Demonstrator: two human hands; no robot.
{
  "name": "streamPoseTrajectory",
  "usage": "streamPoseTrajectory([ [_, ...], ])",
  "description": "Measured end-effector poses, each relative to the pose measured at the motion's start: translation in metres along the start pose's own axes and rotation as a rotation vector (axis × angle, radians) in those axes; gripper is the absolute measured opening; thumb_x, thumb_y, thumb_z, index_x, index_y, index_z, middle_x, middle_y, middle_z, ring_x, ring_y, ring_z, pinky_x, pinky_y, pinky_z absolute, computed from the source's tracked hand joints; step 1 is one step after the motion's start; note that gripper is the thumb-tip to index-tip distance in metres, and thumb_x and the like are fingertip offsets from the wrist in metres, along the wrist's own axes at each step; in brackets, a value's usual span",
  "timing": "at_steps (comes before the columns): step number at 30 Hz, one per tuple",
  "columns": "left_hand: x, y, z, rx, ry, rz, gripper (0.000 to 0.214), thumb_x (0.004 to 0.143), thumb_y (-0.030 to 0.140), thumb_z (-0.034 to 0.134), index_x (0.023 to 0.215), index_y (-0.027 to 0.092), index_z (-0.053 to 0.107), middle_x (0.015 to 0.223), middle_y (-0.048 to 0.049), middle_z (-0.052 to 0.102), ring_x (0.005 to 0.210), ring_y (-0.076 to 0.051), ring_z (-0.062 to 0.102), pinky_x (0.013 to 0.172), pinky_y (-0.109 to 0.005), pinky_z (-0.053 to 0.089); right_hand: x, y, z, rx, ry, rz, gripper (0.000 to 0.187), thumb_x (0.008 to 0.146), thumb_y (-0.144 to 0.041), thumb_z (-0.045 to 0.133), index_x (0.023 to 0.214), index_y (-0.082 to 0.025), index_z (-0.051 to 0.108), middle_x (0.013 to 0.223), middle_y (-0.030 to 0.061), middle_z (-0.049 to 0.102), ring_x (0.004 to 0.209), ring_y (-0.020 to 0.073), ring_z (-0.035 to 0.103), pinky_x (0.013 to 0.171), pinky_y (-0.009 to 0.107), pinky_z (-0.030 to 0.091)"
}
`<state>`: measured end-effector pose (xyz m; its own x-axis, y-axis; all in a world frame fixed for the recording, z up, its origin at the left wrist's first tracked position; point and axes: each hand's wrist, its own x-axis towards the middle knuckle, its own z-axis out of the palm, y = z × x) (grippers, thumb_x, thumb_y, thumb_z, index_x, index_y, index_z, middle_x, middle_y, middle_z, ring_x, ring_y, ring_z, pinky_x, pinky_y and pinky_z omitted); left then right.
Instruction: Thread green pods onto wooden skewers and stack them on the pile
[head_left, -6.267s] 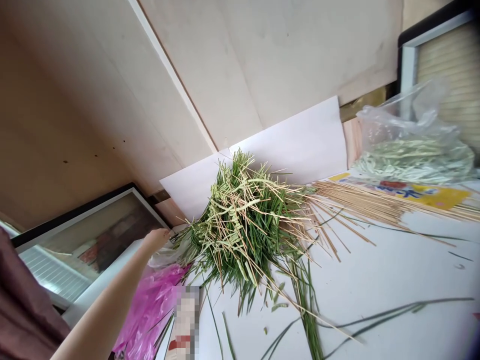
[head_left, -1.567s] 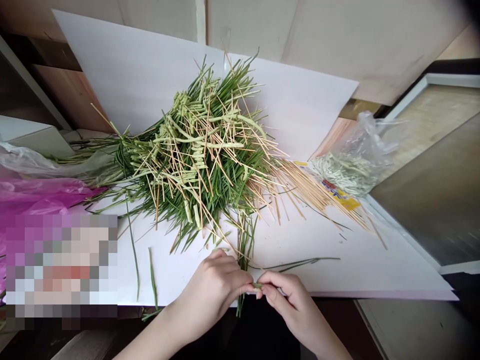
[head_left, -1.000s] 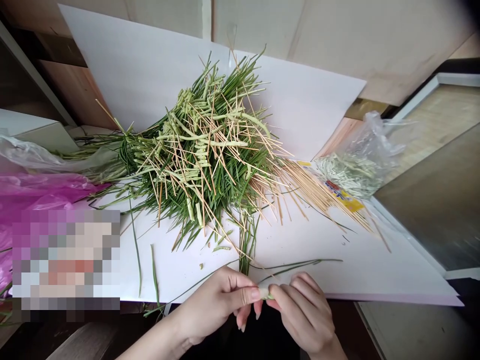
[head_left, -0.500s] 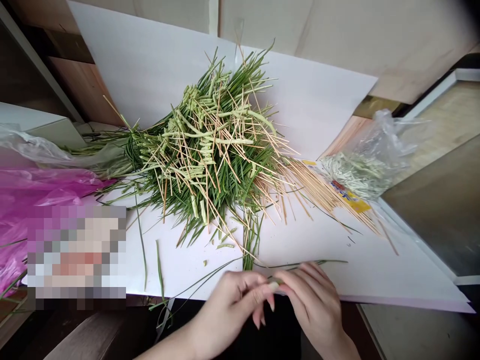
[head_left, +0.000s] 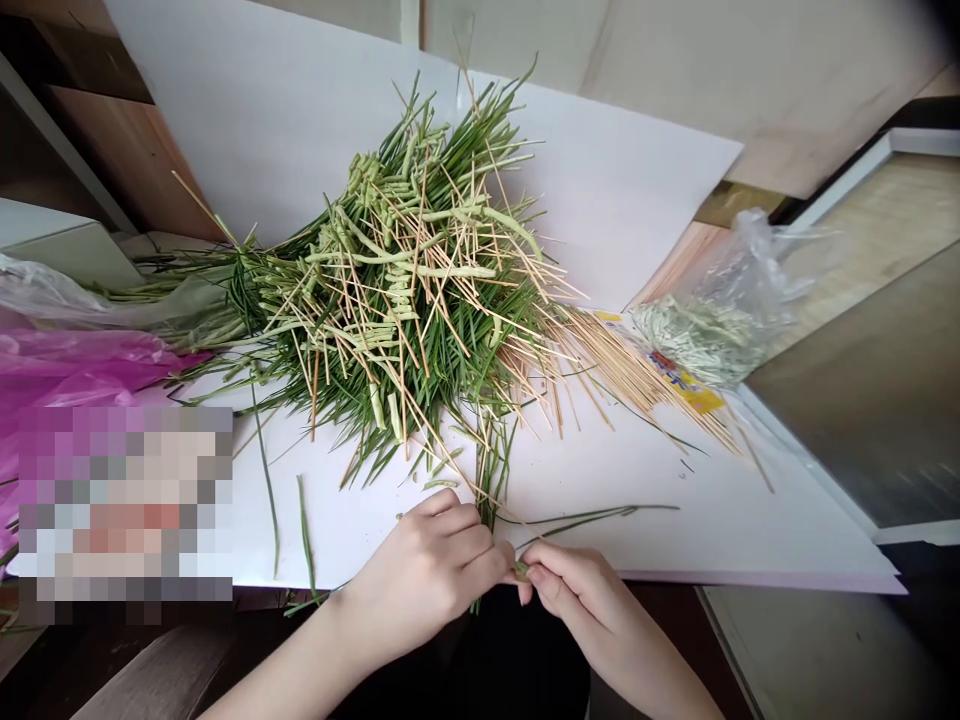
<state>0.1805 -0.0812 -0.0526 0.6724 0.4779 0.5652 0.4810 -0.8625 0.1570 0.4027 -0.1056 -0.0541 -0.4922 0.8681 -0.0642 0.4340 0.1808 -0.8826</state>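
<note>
My left hand (head_left: 431, 570) and my right hand (head_left: 577, 595) meet at the near edge of a white board (head_left: 675, 480). Both pinch the same small green leaf strip (head_left: 520, 571) between thumb and fingertips. The fingers of both hands are curled closed. Just beyond my hands lie a few long green blades (head_left: 585, 517). Farther back a big heap of green leaves mixed with thin wooden sticks (head_left: 405, 290) covers the middle of the board.
A row of wooden sticks (head_left: 637, 375) fans out to the right of the heap. A clear plastic bag of pale green pieces (head_left: 712, 320) lies at the right. A pink plastic bag (head_left: 67, 370) sits at the left. A white sheet leans against the back wall.
Six seconds ago my left arm reached toward the far left of the heap. Since then both hands have stayed together at the board's near edge, working the small strip between fingertips.
</note>
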Motion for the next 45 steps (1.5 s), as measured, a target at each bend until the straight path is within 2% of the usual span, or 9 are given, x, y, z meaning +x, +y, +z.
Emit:
streamPoseTrajectory([
  [5,0.002,0.005,-0.003,-0.376,-0.085,-0.241,0.034,0.106,0.03,0.046,0.086,0.016,0.069,0.067,-0.0021,0.063,0.065,-0.016,0.053,0.066,-0.031,0.038,-0.001,0.001,-0.002,0.003,0.077,-0.092,0.024,0.105,-0.02,0.044,0.085,-0.021,0.059,0.077,-0.0021,0.062,0.069,0.0144,0.055,0.062,0.025,0.038],
  [11,0.004,0.01,-0.001,-1.011,-0.215,-0.786,0.05,0.102,0.051,0.048,0.069,0.016,0.061,0.053,0.0019,0.055,0.051,-0.01,0.047,0.056,-0.023,0.037,0.004,0.005,-0.001,-0.414,0.385,-0.524,0.018,0.102,-0.005,0.054,0.094,-0.02,0.06,0.072,-0.0016,0.06,0.064,0.0147,0.047,0.062,0.028,0.036],
  [16,0.003,0.007,0.004,-1.13,-0.241,-0.909,0.055,0.097,0.061,0.05,0.068,0.015,0.061,0.046,0.0038,0.049,0.046,-0.01,0.041,0.053,-0.023,0.032,0.015,0.006,0.002,-0.678,0.524,-0.699,0.011,0.103,-0.009,0.059,0.097,-0.017,0.063,0.068,0.0011,0.067,0.058,0.0164,0.044,0.059,0.033,0.032],
  [22,0.001,-0.004,-0.004,-1.322,-0.148,-1.002,0.055,0.092,0.064,0.056,0.061,0.018,0.051,0.043,0.0084,0.036,0.041,-0.007,0.03,0.049,-0.023,0.028,0.004,0.013,-0.014,-0.823,0.679,-0.774,0.016,0.098,-0.004,0.062,0.106,-0.016,0.067,0.072,0.0039,0.07,0.057,0.0186,0.057,0.059,0.036,0.038],
  [26,-0.005,-0.027,-0.024,-1.037,0.057,-0.982,0.052,0.095,0.06,0.054,0.064,0.018,0.054,0.048,0.0063,0.041,0.047,-0.01,0.036,0.054,-0.023,0.033,-0.009,0.026,-0.042,-0.727,1.008,-0.499,0.021,0.098,-0.007,0.061,0.102,-0.024,0.072,0.08,0.0034,0.074,0.068,0.0223,0.067,0.064,0.034,0.048],
  [30,-0.012,-0.043,-0.029,-0.453,-0.116,-0.776,0.03,0.096,0.042,0.062,0.081,0.019,0.072,0.07,-0.0011,0.064,0.068,-0.017,0.057,0.066,-0.026,0.041,-0.005,0.032,-0.047,-0.534,0.765,-0.367,0.017,0.102,-0.015,0.059,0.108,-0.024,0.072,0.095,0.0031,0.076,0.083,0.0215,0.071,0.072,0.031,0.053],
  [35,-0.021,-0.051,-0.02,-0.188,-0.281,-0.625,0.009,0.094,0.023,0.066,0.095,0.021,0.075,0.096,-0.0054,0.073,0.094,-0.024,0.065,0.08,-0.032,0.048,0.005,0.034,-0.031,-0.469,0.433,-0.302,0.02,0.106,-0.021,0.054,0.114,-0.022,0.072,0.089,0.0039,0.072,0.075,0.0185,0.07,0.065,0.027,0.052],
  [40,-0.019,-0.049,-0.022,-0.142,-0.211,-0.579,0.016,0.099,0.029,0.06,0.1,0.02,0.073,0.095,-0.0058,0.074,0.091,-0.024,0.066,0.08,-0.033,0.05,0.008,0.032,-0.018,-0.404,0.319,-0.216,0.024,0.105,-0.025,0.054,0.123,-0.023,0.069,0.091,0.0044,0.071,0.077,0.0195,0.068,0.068,0.028,0.054],
  [45,-0.012,-0.041,-0.027,-0.271,-0.054,-0.546,0.022,0.103,0.03,0.053,0.102,0.021,0.073,0.093,-0.0048,0.074,0.087,-0.02,0.066,0.081,-0.031,0.049,0.009,0.027,-0.004,-0.231,0.265,-0.139,0.036,0.1,-0.023,0.055,0.136,-0.027,0.058,0.072,-0.0043,0.058,0.059,0.0152,0.053,0.06,0.026,0.044],
])
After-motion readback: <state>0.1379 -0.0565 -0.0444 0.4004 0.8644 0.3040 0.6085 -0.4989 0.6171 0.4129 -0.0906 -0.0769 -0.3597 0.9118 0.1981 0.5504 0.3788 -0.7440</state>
